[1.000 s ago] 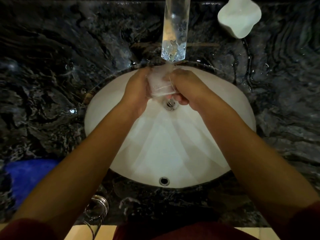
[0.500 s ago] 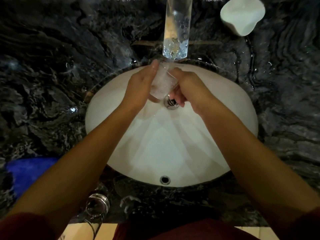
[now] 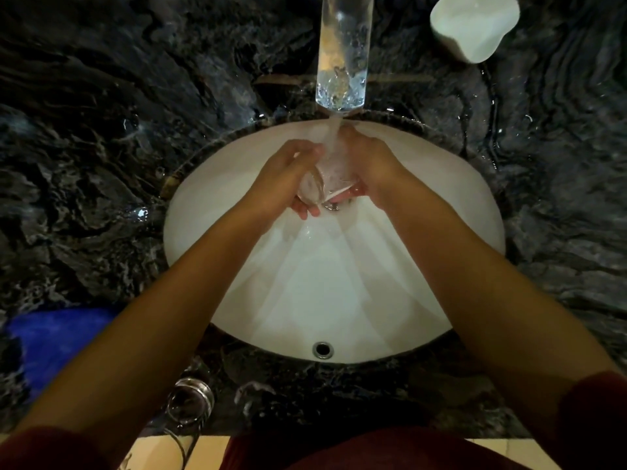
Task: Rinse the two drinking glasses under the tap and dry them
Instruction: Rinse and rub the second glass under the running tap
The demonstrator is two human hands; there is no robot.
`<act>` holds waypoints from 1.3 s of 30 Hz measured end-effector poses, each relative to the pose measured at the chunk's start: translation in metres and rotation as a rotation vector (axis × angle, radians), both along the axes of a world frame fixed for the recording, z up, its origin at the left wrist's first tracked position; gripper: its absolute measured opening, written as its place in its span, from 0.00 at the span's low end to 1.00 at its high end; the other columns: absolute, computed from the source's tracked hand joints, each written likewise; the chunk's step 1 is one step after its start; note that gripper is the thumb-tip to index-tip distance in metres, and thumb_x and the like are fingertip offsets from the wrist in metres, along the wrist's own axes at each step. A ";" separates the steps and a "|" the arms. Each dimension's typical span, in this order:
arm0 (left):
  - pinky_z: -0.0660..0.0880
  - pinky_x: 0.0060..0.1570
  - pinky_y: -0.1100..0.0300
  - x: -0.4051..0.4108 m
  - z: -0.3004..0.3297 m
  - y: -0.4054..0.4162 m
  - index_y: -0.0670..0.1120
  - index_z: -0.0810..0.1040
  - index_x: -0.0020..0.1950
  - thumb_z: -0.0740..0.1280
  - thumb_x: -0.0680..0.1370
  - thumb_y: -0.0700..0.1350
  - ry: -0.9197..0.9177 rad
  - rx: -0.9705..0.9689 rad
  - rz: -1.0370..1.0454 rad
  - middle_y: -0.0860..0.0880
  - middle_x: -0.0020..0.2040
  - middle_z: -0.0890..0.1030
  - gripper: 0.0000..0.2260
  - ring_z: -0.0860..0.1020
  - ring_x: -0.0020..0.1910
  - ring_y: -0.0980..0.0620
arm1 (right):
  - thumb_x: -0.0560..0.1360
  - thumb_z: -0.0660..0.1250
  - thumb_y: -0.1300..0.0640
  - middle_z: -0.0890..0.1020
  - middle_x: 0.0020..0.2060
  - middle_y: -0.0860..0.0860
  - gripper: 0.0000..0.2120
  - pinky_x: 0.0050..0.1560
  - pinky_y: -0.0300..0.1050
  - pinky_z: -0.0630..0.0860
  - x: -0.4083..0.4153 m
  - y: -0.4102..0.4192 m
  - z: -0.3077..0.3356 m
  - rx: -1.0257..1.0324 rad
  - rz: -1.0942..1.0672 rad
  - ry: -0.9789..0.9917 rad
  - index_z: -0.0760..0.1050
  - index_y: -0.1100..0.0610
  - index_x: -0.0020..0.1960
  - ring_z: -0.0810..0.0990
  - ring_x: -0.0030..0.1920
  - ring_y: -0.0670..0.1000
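Note:
A clear drinking glass (image 3: pixel 325 183) sits between my two hands over the drain of the white basin (image 3: pixel 441 212), and water from the shiny tap spout (image 3: pixel 342 52) streams into it. My left hand (image 3: pixel 288 178) curls round its left side, fingertips showing below it. My right hand (image 3: pixel 369 164) holds its right side, fingers wrapped under it. The glass is tilted with its mouth towards me. A second clear glass (image 3: pixel 191 401) stands on the dark counter by the basin's near left rim.
A blue cloth (image 3: pixel 54 337) lies on the dark marble counter (image 3: pixel 84 157) at the left. A white ceramic holder (image 3: pixel 475 23) stands at the back right. The overflow hole (image 3: pixel 322 349) shows in the basin's near wall. The counter is wet.
The glass has come down from just under the spout and tipped its mouth towards me. Both hands lowered with it and shifted their hold around it.

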State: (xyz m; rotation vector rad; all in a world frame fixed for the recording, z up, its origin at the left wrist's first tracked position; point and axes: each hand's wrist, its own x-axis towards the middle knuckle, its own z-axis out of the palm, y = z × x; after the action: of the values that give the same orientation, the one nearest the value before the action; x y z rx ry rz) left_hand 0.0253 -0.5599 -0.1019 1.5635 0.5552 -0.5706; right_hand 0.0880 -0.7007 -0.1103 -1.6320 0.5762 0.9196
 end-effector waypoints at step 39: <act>0.78 0.55 0.65 -0.009 0.004 -0.044 0.45 0.71 0.70 0.69 0.79 0.55 -0.435 0.359 0.137 0.50 0.60 0.80 0.23 0.81 0.56 0.59 | 0.83 0.53 0.39 0.87 0.40 0.51 0.24 0.39 0.42 0.78 -0.018 0.013 0.019 0.275 -0.323 0.136 0.82 0.52 0.49 0.85 0.43 0.52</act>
State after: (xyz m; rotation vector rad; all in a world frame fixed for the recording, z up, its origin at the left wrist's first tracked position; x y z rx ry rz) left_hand 0.0161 -0.6042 -0.0976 1.9020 0.4399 -0.0154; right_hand 0.0697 -0.6874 -0.0918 -1.1949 0.7473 0.8315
